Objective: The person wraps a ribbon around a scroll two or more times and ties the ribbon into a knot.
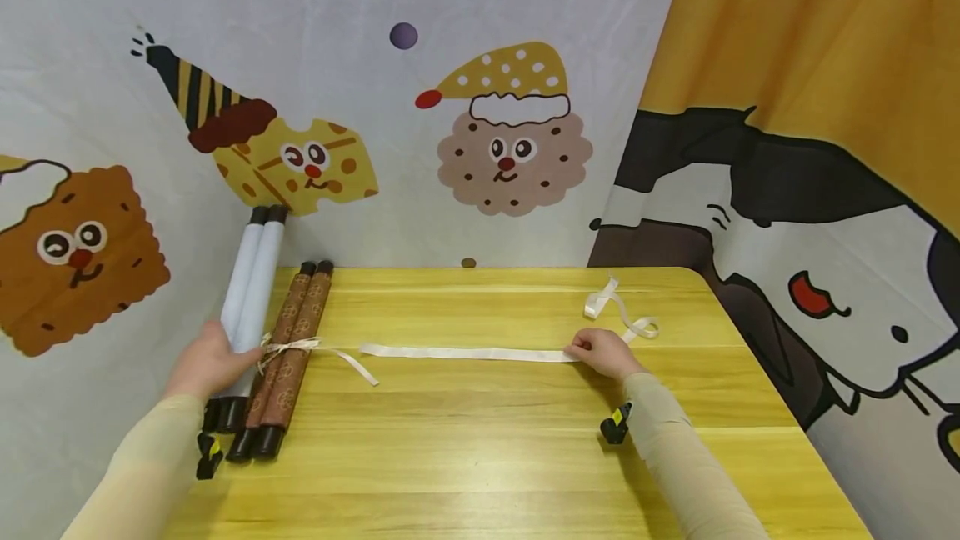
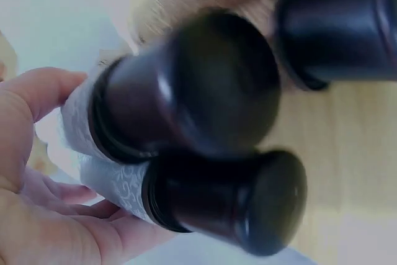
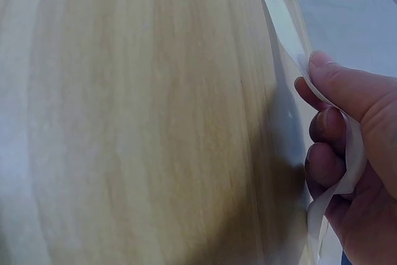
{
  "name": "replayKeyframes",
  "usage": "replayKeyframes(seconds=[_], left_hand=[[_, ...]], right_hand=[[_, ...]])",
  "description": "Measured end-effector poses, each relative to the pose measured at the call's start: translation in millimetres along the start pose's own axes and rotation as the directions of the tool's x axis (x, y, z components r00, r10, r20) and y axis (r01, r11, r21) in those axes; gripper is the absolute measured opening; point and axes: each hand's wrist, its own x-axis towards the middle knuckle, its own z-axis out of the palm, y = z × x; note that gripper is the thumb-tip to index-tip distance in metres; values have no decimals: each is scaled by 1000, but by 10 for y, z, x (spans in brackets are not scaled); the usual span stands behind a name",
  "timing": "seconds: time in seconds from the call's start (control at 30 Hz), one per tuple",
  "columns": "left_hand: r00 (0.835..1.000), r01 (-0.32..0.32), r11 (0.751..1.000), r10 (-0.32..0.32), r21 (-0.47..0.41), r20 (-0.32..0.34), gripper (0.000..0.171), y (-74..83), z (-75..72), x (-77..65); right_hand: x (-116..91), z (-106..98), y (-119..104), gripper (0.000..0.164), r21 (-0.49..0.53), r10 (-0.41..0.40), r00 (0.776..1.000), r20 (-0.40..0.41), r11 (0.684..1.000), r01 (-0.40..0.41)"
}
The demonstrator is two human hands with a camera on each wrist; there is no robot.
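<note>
Rolls in white covering (image 1: 258, 290), two of them with black end caps (image 1: 234, 413), are showing at the far left, and my left hand (image 1: 213, 365) is gripping them together toward their near ends. The thumb is lying along one side and the fingers are curling round the other, probably so that neither roll is slipping away from its partner. I cannot tell whether they are touching the table (image 1: 480, 465).

Just to their right, two brown patterned rolls (image 1: 311, 315) are lying side by side; a tied cream ribbon (image 1: 300, 345) is binding them, likely keeping them from parting, and one tail is trailing onto the wood.

Further right, a loose white ribbon (image 1: 472, 353) is stretching almost straight across the table, its left end stopping short of the rolls. My right hand (image 1: 606, 352) is pinching it between thumb and forefinger, which seems to be holding the strip in line. Past that pinch it is passing through my palm, the slack curling near the far edge.
</note>
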Motion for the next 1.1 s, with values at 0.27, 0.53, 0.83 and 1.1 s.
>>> replayKeyframes(seconds=[0.27, 0.53, 0.83, 1.1], left_hand=[[991, -135, 989, 134, -63, -13, 97, 620, 162, -54], [983, -175, 975, 180, -139, 21, 98, 1130, 529, -70], [980, -135, 956, 167, -261, 106, 94, 1549, 933, -87], [975, -106, 948, 159, -300, 155, 93, 1798, 1244, -99]], right_hand=[[-16, -28, -30, 24, 6, -8, 1000, -11, 1000, 8], [-13, -8, -23, 23, 0, -1, 1000, -12, 1000, 1], [0, -15, -29, 23, 0, 21, 1000, -8, 1000, -21], [0, -7, -37, 23, 6, 19, 1000, -3, 1000, -19]])
